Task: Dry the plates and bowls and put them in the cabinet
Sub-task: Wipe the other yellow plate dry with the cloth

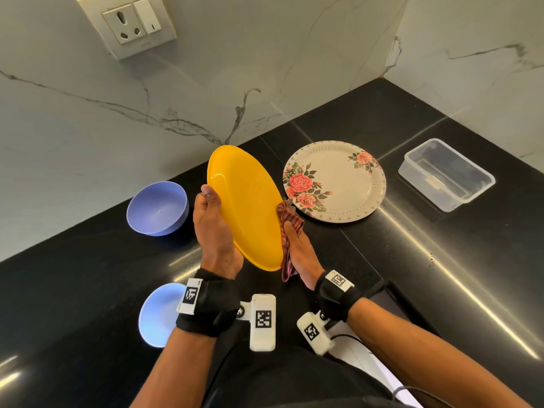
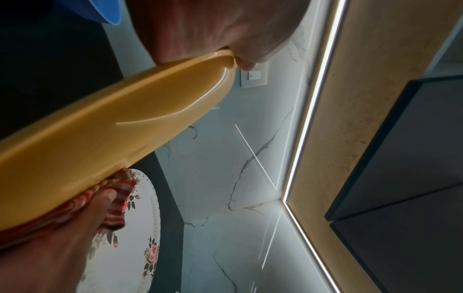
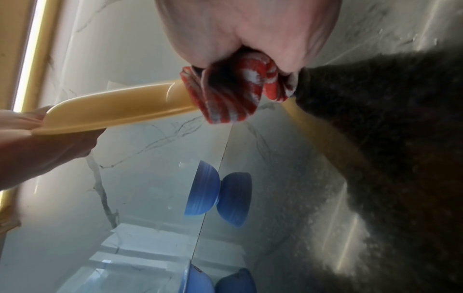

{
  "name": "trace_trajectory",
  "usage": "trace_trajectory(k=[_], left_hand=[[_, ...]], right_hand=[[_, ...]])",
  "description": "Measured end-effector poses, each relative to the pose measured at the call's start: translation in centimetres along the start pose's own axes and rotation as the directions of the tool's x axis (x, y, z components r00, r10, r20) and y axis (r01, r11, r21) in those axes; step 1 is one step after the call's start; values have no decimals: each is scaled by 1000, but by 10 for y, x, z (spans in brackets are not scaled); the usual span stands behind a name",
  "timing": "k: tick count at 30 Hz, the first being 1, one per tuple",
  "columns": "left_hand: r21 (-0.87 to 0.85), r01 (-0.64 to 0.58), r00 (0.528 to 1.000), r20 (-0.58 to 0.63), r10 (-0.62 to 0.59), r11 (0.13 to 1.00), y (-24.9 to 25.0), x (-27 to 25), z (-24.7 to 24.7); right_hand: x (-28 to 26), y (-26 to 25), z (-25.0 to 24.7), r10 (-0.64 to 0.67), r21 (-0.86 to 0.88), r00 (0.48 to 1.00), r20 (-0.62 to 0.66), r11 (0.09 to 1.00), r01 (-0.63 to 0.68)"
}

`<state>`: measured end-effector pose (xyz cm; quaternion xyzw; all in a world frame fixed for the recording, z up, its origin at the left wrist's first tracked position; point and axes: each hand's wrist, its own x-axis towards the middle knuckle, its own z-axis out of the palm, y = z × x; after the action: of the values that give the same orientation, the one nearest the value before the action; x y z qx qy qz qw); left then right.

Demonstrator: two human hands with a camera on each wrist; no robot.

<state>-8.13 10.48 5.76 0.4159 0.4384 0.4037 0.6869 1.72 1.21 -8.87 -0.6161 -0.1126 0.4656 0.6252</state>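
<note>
My left hand (image 1: 209, 213) grips the left rim of a yellow plate (image 1: 245, 207), held tilted above the black counter (image 1: 412, 290); the yellow plate (image 2: 100, 142) fills the left wrist view. My right hand (image 1: 297, 245) holds a red checked cloth (image 1: 290, 219) pressed against the plate's right edge and underside. The cloth (image 3: 233, 95) is bunched in my right hand against the plate (image 3: 112, 111). A floral plate (image 1: 338, 181) lies flat on the counter to the right. One blue bowl (image 1: 157, 209) stands left of the yellow plate, another blue bowl (image 1: 159, 313) near my left wrist.
A clear plastic box (image 1: 446, 173) sits at the right of the counter. A marble wall (image 1: 147, 113) with a socket panel (image 1: 132, 25) backs the counter. A lit strip (image 2: 310, 119) runs under the upper cabinet (image 2: 400, 158).
</note>
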Motion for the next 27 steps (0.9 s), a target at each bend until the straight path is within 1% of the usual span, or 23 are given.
trace_trajectory(k=[2,5,8,10,12,15,17,19,22,24,25,26,27], left_hand=[[-2,-21,1000,18,21,1000,0,-3,-4],[4,-43,998,39,43,999,3,-10,-11],[-7,-48,996,69,48,999,6,-16,-17],[-9,-69,994,86,69,998,9,-20,-21],[9,-122,984,135,120,992,13,-22,-24],[57,-239,953,205,223,969,19,-26,-30],[116,-338,920,249,303,934,24,-29,-33],[214,-458,868,315,383,863,29,-32,-35],[358,-584,803,385,455,729,37,-40,-31],[434,-629,774,423,470,645,41,-46,-28],[469,-660,750,456,479,588,42,-48,-27],[495,-704,710,499,496,509,43,-49,-28],[501,-756,655,557,511,422,44,-48,-30]], right_hand=[[-1,-3,0,0,37,1000,8,999,-1],[-2,-6,-3,-10,103,1000,-14,995,11],[-3,-8,-3,-16,107,999,-32,994,19],[-4,-10,-2,-19,77,999,-47,997,23],[-5,-12,-3,-33,32,995,-90,999,36],[-16,-20,-8,-94,-58,986,-139,995,87],[-25,-24,-15,-142,-172,984,-104,977,123],[-33,-25,-25,-222,-362,975,-28,911,197],[-36,-20,-40,-341,-614,935,100,718,328],[-33,-20,-46,-345,-751,930,129,578,319],[-33,-24,-48,-342,-780,930,133,543,311],[-33,-32,-47,-339,-765,931,136,561,316],[-34,-43,-46,-337,-699,933,127,637,325]])
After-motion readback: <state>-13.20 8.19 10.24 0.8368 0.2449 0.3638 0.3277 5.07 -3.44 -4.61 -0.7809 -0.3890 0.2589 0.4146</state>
